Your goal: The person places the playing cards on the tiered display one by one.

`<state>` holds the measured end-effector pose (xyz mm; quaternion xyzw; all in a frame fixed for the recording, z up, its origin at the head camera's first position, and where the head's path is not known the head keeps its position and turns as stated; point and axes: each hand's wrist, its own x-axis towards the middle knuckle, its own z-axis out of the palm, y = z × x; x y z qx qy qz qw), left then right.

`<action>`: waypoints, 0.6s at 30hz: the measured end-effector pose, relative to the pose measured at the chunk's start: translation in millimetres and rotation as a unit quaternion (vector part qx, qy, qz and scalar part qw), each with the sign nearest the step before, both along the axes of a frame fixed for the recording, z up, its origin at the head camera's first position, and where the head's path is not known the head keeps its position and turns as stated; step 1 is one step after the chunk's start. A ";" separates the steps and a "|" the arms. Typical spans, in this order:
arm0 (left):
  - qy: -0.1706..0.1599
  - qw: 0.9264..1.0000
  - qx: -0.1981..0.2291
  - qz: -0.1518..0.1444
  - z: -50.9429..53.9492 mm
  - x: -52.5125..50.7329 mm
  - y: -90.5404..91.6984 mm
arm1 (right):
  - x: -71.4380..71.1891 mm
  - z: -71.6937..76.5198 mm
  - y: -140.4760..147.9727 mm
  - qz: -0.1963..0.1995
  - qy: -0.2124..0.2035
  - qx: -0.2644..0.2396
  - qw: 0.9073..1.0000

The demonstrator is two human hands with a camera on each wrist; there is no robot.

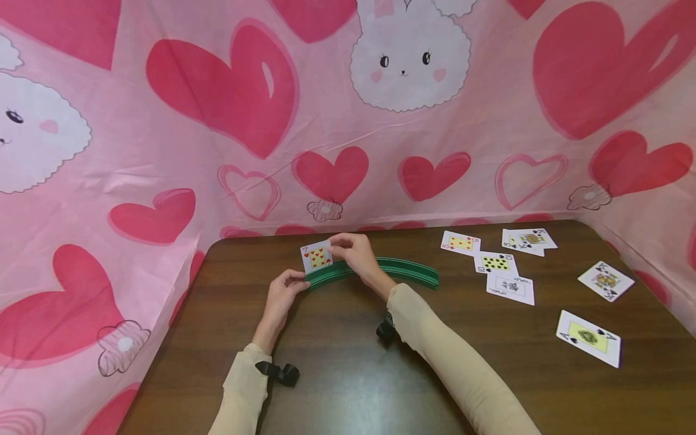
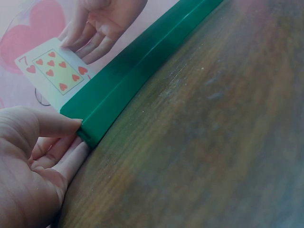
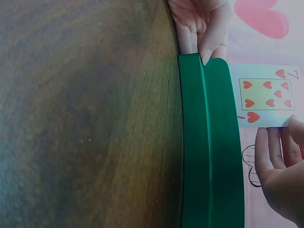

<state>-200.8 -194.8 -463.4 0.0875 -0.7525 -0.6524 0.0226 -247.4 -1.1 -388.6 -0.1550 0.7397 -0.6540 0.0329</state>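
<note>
A curved green card holder [image 1: 408,267] stands on the wooden table toward its far side. At its left end a seven of hearts playing card [image 1: 317,258] stands upright, its lower edge hidden behind the holder's front wall. My right hand [image 1: 356,254] pinches this card by its upper right corner between thumb and fingers. With thumb and fingertips, my left hand [image 1: 284,294] grips the holder's left end; the left wrist view shows the thumb [image 2: 61,122] on the front and the other fingers around the end.
Face-up cards lie at the right: a five of diamonds [image 1: 461,243], a ten of spades [image 1: 496,264], a joker [image 1: 510,288], overlapping kings [image 1: 530,238], another king [image 1: 606,281] and an ace of spades [image 1: 589,338]. A pink heart-patterned cloth [image 1: 326,121] hangs behind the table [image 1: 348,386].
</note>
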 end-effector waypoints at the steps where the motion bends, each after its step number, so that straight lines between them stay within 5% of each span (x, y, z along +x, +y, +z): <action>1: 0.000 1.000 0.000 -0.001 0.0 0.1 -0.1 | 0.0 0.1 0.1 0.000 0.001 0.002 1.000; 11: 0.002 1.000 0.002 -0.006 -0.1 0.3 0.1 | -15.3 -22.7 -2.2 -0.011 -0.006 0.005 1.000; 15: 0.000 1.000 0.003 -0.006 -0.4 0.2 -0.1 | -16.6 -24.0 -0.6 -0.010 0.011 0.008 1.000; 18: 0.002 1.000 0.003 -0.003 -0.6 0.2 -0.7 | -10.4 -11.9 4.5 0.000 0.021 0.010 1.000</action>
